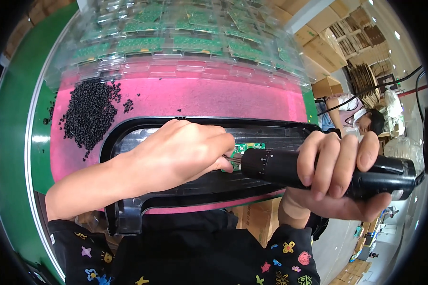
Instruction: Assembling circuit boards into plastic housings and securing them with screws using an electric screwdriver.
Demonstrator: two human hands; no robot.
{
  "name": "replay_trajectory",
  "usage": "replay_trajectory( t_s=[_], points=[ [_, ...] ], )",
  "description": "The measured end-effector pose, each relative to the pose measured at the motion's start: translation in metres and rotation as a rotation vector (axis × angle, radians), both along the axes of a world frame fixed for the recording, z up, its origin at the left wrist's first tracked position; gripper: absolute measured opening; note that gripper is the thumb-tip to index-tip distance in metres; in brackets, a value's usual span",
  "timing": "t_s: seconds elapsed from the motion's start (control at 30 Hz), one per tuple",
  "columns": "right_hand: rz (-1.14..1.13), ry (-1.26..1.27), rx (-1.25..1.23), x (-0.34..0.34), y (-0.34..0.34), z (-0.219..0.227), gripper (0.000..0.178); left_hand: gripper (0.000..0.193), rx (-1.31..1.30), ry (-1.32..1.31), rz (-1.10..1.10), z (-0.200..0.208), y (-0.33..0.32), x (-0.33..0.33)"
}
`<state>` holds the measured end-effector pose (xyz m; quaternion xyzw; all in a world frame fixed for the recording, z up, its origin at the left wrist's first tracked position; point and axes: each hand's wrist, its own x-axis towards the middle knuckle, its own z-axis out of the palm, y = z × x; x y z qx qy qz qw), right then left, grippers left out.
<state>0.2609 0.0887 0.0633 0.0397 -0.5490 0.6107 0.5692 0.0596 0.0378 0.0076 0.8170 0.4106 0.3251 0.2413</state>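
My right hand [335, 164] is wrapped round a black electric screwdriver [280, 167], held level with its bit pointing left. At the bit's tip, the thumb and fingers of my left hand [185, 145] are pinched together; whatever they hold is hidden. Both hands are over a long black plastic housing [176, 198] with a raised rim. Inside the housing, a small green circuit board [257, 145] shows partly behind my left fingers and the front of the screwdriver.
A heap of small black screws [88, 114] lies on the pink mat [190, 97] at the left. Stacked clear plastic trays [176, 64] of green boards stand at the back. Cardboard boxes [321, 50] and another person [349, 114] are off to the right. A black cable [368, 90] hangs there.
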Motion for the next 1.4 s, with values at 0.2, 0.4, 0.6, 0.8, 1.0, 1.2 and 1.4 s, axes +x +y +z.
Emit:
replay_trajectory(
  t_s=[0.2, 0.4, 0.6, 0.8, 1.0, 1.2, 1.4],
  points=[
    [-0.022, 0.042, 0.012, 0.004, -0.009, 0.004, 0.046, 0.022, 0.056, -0.115, -0.05, -0.003, -0.001, 0.004],
    [0.052, -0.061, 0.05, 0.002, -0.009, 0.0, 0.048, 0.019, 0.124, 0.075, -0.02, 0.002, -0.006, 0.002],
    [0.031, -0.327, -0.023, 0.008, -0.015, -0.014, 0.058, 0.018, 0.14, 0.023, 0.124, 0.0, -0.001, 0.004],
    [-0.006, -0.368, -0.074, 0.001, -0.013, -0.024, 0.058, 0.025, 0.068, 0.163, 0.225, 0.002, -0.005, 0.004],
    [0.09, -0.385, 0.052, 0.0, -0.008, -0.023, 0.054, 0.016, 0.05, 0.123, 0.291, 0.004, -0.006, 0.009],
    [0.146, -0.389, 0.02, -0.007, -0.004, -0.028, 0.054, 0.01, 0.042, 0.125, 0.217, -0.005, -0.005, 0.002],
    [0.149, -0.487, -0.017, 0.0, -0.007, -0.023, 0.056, 0.011, -0.022, 0.185, 0.138, -0.001, -0.008, 0.0]
  ],
)
